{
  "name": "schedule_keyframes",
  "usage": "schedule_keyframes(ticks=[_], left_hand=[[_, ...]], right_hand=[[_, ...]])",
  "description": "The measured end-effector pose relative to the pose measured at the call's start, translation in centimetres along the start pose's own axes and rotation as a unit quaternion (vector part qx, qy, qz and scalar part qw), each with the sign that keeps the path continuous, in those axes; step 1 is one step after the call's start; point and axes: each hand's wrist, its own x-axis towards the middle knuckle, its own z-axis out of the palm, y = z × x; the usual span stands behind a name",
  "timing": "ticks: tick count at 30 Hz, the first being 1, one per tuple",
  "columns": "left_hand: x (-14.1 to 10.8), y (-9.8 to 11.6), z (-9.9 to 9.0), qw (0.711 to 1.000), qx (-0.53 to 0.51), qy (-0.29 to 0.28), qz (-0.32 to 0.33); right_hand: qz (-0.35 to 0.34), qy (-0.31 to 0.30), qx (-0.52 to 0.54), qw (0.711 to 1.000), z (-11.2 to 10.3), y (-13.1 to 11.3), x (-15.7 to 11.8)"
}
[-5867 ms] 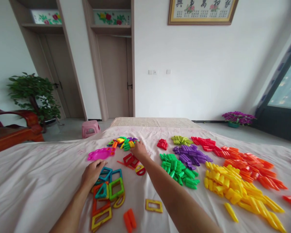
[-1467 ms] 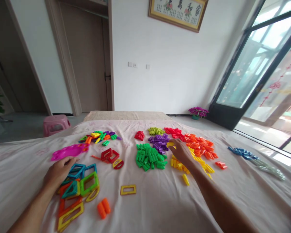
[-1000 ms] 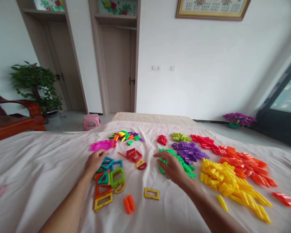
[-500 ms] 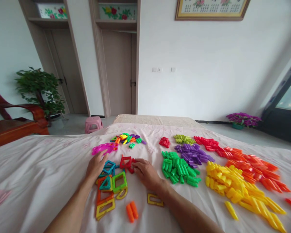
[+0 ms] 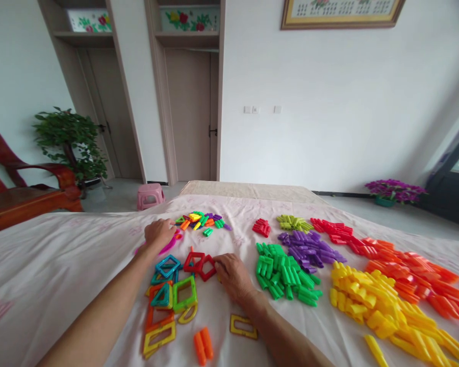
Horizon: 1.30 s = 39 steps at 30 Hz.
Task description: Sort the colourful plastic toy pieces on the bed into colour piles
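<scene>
My left hand (image 5: 159, 232) reaches over the magenta pieces (image 5: 169, 245) to the left edge of a mixed pile of coloured pieces (image 5: 199, 219). Its fingers are bent and their tips are mostly hidden. The fingers of my right hand (image 5: 234, 275) are closed at the edge of a tilted red magnetic tile (image 5: 207, 268). Against that tile sits another red frame tile (image 5: 194, 262). Between my arms lie blue tiles (image 5: 168, 266), a green square tile (image 5: 184, 294), an orange tile (image 5: 158, 318) and a yellow tile (image 5: 159, 339).
Two orange sticks (image 5: 203, 345) and a yellow frame tile (image 5: 244, 326) lie near me. To the right are piles of green sticks (image 5: 286, 272), purple sticks (image 5: 309, 248), yellow sticks (image 5: 382, 300) and orange-red sticks (image 5: 413, 267). A pale sheet (image 5: 80, 265) covers the surface.
My left hand has moved forward, from beside the magenta pieces to the edge of the mixed pile. The red tile at my right fingers now shows more fully. The view has shifted slightly.
</scene>
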Motion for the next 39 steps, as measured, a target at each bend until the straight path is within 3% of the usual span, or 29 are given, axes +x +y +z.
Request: schedule_keyframes(ticks=[5,8,14,19,23,27,31,35,39], left_hand=[[0.3,-5.2,-0.1,0.995,0.006,-0.039,-0.093],[0.0,-8.0,-0.4,0.993,-0.031,-0.071,-0.092],[-0.6,-9.1,-1.0,0.982,-0.149,-0.097,-0.062],[1.3,-8.1,-3.5,0.988,-0.134,0.007,-0.075],[3.3,-5.4,-4.2,0.993,-0.057,0.072,-0.075],[4.8,-1.6,-2.8,0.994,-0.019,0.1,-0.036],[6.2,1.3,-0.6,0.997,0.0,0.083,-0.003],[6.5,3.0,1.4,0.998,0.009,0.051,0.018],[5.1,3.5,2.5,0.997,0.014,0.041,0.057]], right_hand=[[0.011,-0.004,-0.006,1.0,0.3,0.5,0.2],[0.016,-0.005,-0.01,1.0,0.7,0.8,0.4],[0.009,0.001,-0.005,1.0,0.9,1.0,0.4],[0.015,0.002,-0.009,1.0,0.7,0.8,0.4],[0.027,-0.004,-0.011,1.0,0.6,0.5,0.5],[0.029,-0.006,-0.009,1.0,0.4,0.3,0.5],[0.032,-0.006,-0.016,0.999,0.4,0.3,0.4],[0.038,-0.006,-0.021,0.999,0.4,0.3,0.4],[0.039,-0.001,-0.015,0.999,0.4,0.3,0.4]])
